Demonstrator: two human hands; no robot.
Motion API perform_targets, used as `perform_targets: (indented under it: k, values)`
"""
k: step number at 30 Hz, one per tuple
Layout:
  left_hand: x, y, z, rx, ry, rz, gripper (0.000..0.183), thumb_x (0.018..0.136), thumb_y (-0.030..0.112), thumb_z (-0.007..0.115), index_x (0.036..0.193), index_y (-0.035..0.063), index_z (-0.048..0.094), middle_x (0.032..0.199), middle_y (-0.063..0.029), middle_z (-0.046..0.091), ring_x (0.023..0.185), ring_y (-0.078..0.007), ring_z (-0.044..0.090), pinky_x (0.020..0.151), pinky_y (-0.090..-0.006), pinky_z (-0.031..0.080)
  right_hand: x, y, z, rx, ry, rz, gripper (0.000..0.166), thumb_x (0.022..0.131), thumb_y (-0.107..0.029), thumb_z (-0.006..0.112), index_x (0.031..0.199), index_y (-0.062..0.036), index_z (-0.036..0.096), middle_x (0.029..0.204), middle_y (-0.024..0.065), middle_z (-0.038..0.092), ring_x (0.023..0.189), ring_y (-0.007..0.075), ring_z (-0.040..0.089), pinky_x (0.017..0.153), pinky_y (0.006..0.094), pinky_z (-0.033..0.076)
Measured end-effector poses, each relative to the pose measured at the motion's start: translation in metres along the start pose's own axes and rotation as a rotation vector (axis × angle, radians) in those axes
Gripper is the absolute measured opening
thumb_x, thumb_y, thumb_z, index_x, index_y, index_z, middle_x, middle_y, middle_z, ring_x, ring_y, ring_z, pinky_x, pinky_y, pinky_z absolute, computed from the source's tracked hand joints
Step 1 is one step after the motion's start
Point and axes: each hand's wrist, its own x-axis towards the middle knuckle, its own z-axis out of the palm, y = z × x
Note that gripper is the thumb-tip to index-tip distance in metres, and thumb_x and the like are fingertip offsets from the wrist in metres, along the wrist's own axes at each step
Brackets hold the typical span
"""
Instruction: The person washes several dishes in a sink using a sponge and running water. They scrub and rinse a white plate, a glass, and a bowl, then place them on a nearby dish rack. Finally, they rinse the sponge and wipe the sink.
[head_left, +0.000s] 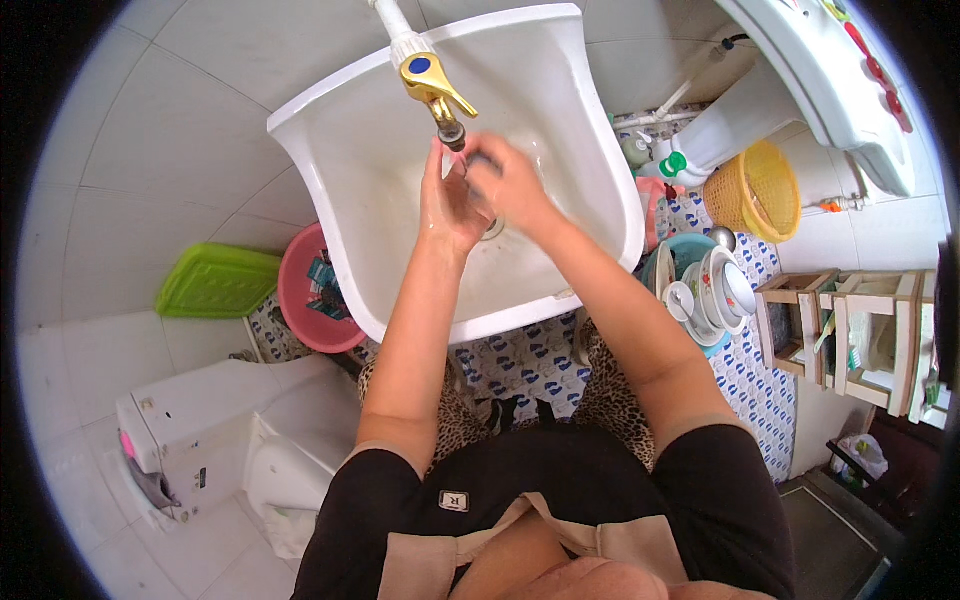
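Both hands are together under the spout of a gold-coloured faucet (435, 86), above a white ceramic sink (375, 165). My left hand (455, 206) is wet, with its palm turned up and its fingers spread towards the spout. Over its fingers lies my right hand (506, 180), slightly blurred, with fingers bent. Something small and dark shows between the two hands, too blurred to name, and I cannot tell which hand holds it. The drain (492, 228) is partly hidden behind the hands.
Left of the sink are a pink basin (296, 300) and a green plastic container (217, 281). A toilet (292, 465) is at lower left. To the right are stacked bowls (712, 292), a yellow basket (757, 191), a wooden rack (847, 322) and a white washbasin (832, 82).
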Motion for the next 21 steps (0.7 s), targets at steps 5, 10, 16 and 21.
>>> perform_targets:
  k: [5,10,16,21]
  values:
    - [0.014,-0.001,-0.027,-0.144,-0.238,0.038,0.032,0.097,0.038,0.043,0.105,0.009,0.055,0.102,-0.0063,0.059,0.095,-0.0199,0.059,0.082,-0.0363,0.05,-0.019,-0.029,0.006,-0.538,-0.11,-0.394,0.016,0.082,-0.017,0.06,0.098,-0.0115,0.06,0.101,0.0076,0.06,0.109,0.0291,0.053,0.109,0.0508,0.028]
    - [0.036,-0.016,-0.036,-0.143,-0.086,0.131,0.018,0.098,0.024,0.041,0.099,0.0109,0.053,0.097,-0.0036,0.057,0.089,-0.0178,0.058,0.078,-0.0347,0.05,-0.014,-0.009,0.018,-0.241,0.079,-0.306,0.013,0.085,-0.013,0.057,0.092,-0.0019,0.056,0.086,0.0151,0.056,0.084,0.0359,0.053,0.08,0.0411,0.043]
    - [0.027,-0.018,-0.034,0.112,-0.066,0.216,0.024,0.099,0.029,0.038,0.096,0.0114,0.053,0.093,-0.0033,0.056,0.084,-0.0164,0.057,0.07,-0.0322,0.048,-0.012,0.008,0.038,-0.181,0.097,-0.047,0.025,0.093,-0.026,0.055,0.09,-0.0013,0.054,0.089,0.015,0.057,0.081,0.0311,0.054,0.074,0.0396,0.043]
    - [0.017,-0.019,-0.024,0.139,0.07,0.257,0.026,0.099,0.032,0.038,0.096,0.0115,0.053,0.091,-0.0031,0.056,0.082,-0.0159,0.057,0.068,-0.0316,0.048,-0.008,-0.001,0.043,-0.081,0.143,0.076,0.036,0.096,-0.029,0.05,0.077,0.0013,0.048,0.068,0.0132,0.051,0.061,0.024,0.043,0.06,0.0358,0.039]
